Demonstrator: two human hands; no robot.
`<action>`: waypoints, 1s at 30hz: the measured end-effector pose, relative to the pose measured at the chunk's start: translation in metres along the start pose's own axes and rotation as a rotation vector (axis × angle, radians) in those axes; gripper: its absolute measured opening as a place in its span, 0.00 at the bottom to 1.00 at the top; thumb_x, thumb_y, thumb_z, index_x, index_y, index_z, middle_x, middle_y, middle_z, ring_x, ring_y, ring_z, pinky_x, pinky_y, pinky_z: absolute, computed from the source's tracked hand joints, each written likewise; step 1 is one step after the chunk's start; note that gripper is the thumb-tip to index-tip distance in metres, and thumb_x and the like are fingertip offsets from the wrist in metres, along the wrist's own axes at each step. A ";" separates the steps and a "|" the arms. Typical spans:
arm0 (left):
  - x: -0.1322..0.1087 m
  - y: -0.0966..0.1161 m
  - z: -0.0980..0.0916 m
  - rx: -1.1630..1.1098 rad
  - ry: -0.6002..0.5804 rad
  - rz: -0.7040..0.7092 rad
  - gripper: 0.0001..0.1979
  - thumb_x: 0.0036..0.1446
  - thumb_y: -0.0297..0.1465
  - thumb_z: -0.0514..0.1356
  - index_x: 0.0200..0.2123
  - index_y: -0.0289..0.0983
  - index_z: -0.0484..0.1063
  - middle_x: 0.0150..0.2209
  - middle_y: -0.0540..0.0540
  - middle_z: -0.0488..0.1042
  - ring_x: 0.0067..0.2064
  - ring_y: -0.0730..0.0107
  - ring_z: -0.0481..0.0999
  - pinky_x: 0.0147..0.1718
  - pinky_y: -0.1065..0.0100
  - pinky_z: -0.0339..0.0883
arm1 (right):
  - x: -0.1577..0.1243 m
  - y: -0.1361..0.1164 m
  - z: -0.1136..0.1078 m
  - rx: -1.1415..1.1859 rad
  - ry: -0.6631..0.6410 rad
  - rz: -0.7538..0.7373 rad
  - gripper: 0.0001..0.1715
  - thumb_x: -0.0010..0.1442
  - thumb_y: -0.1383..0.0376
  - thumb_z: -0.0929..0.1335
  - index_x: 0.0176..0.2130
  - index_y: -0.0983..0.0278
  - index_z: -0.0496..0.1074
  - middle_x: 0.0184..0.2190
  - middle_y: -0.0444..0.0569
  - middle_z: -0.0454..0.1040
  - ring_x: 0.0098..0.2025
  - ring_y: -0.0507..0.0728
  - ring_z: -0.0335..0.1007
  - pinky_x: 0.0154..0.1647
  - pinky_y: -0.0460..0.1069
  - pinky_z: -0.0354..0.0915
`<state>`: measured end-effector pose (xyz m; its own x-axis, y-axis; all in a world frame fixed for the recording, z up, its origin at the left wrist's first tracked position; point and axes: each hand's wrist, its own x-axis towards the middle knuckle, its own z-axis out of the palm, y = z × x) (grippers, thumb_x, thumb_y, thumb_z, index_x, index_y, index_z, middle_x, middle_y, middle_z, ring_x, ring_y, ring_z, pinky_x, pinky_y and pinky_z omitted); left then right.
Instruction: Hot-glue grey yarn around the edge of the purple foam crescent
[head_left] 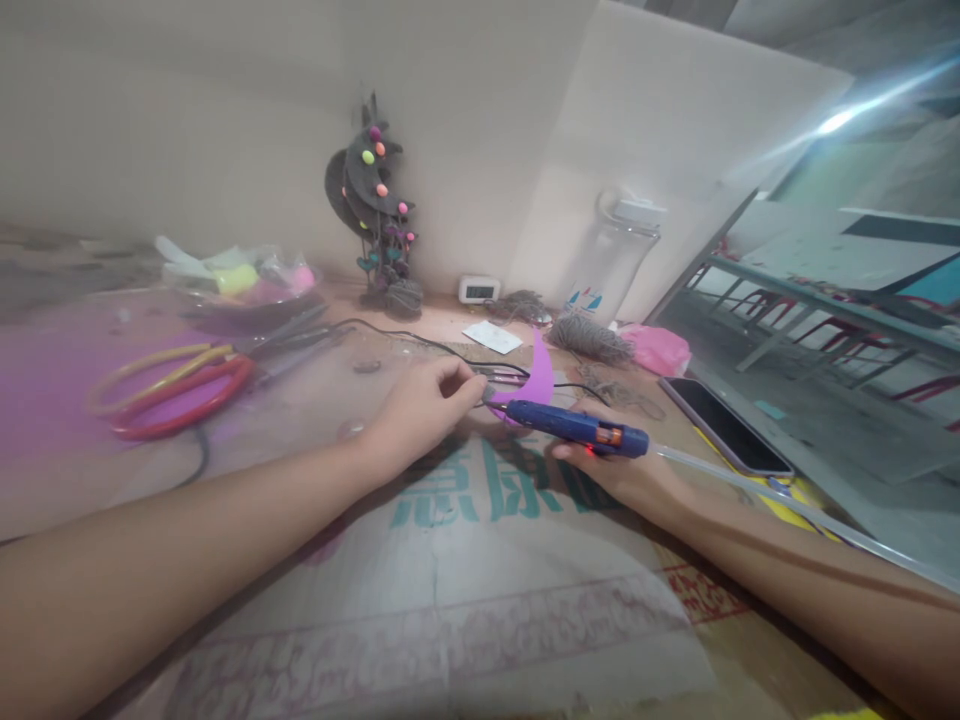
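Note:
My right hand (622, 475) grips a dark blue hot glue gun (559, 422), with a long clear glue stick (795, 515) running out of its back end. A small red light glows on the gun's underside. The gun's nozzle points left, close to the fingertips of my left hand (424, 405). Those fingers are pinched at the lower left end of a purple crescent-shaped piece (541, 375), where a small grey bit shows beside the nozzle. My fingers partly hide that end.
Large scissors (184, 390) and a bag of pom-poms (251, 280) lie at left. A grey crescent hanging decoration (371, 190) is at the wall. Behind stand a small digital clock (478, 290) and a clear bottle (607, 265). Grey yarn (589, 338) and a phone (724, 425) lie at right.

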<state>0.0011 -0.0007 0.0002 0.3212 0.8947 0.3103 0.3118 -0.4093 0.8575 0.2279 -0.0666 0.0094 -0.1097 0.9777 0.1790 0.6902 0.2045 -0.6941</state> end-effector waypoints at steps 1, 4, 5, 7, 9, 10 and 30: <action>0.000 0.000 0.000 -0.003 -0.001 -0.006 0.11 0.57 0.36 0.56 0.24 0.37 0.65 0.24 0.52 0.68 0.27 0.72 0.66 0.28 0.70 0.58 | 0.000 0.001 0.000 -0.008 0.003 0.000 0.17 0.51 0.52 0.72 0.30 0.62 0.69 0.23 0.43 0.69 0.26 0.53 0.63 0.26 0.47 0.59; 0.000 0.001 -0.001 -0.004 0.000 0.002 0.12 0.57 0.35 0.56 0.24 0.37 0.66 0.24 0.53 0.68 0.27 0.72 0.66 0.28 0.70 0.59 | 0.000 0.003 0.000 -0.023 0.014 0.000 0.17 0.52 0.52 0.71 0.31 0.62 0.70 0.24 0.43 0.69 0.27 0.53 0.63 0.27 0.47 0.59; 0.000 0.001 -0.001 -0.002 0.002 0.008 0.12 0.57 0.35 0.56 0.24 0.37 0.66 0.24 0.53 0.68 0.28 0.72 0.67 0.29 0.70 0.59 | 0.000 0.002 0.000 -0.023 0.013 0.000 0.17 0.52 0.52 0.71 0.31 0.62 0.70 0.24 0.43 0.69 0.26 0.53 0.62 0.27 0.47 0.59; 0.001 0.000 -0.001 0.003 0.002 0.013 0.12 0.57 0.35 0.56 0.24 0.37 0.66 0.25 0.53 0.68 0.29 0.72 0.67 0.30 0.70 0.59 | 0.000 0.001 0.000 -0.021 0.015 0.003 0.17 0.52 0.51 0.71 0.31 0.62 0.69 0.23 0.42 0.68 0.25 0.53 0.62 0.26 0.47 0.58; 0.002 -0.001 -0.001 0.005 0.002 0.011 0.12 0.57 0.35 0.56 0.24 0.37 0.66 0.24 0.53 0.68 0.28 0.72 0.67 0.30 0.70 0.58 | 0.000 0.000 0.000 -0.018 0.015 0.003 0.18 0.52 0.51 0.71 0.30 0.62 0.69 0.23 0.42 0.68 0.25 0.53 0.62 0.26 0.47 0.58; 0.002 -0.001 -0.001 0.004 0.001 0.008 0.12 0.58 0.36 0.56 0.24 0.37 0.65 0.24 0.53 0.67 0.28 0.72 0.66 0.29 0.70 0.58 | 0.000 0.000 0.000 -0.019 0.018 -0.001 0.18 0.52 0.50 0.71 0.30 0.62 0.68 0.23 0.42 0.68 0.25 0.53 0.62 0.26 0.48 0.58; 0.002 0.000 -0.002 0.024 -0.013 0.009 0.13 0.57 0.37 0.54 0.24 0.37 0.64 0.24 0.52 0.67 0.29 0.71 0.66 0.30 0.69 0.57 | 0.003 0.001 -0.001 -0.066 0.076 -0.070 0.16 0.53 0.52 0.70 0.28 0.61 0.66 0.23 0.42 0.64 0.25 0.52 0.60 0.25 0.48 0.58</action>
<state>0.0000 0.0015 0.0013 0.3355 0.8886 0.3128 0.3298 -0.4218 0.8446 0.2285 -0.0638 0.0097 -0.1061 0.9542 0.2797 0.7284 0.2661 -0.6314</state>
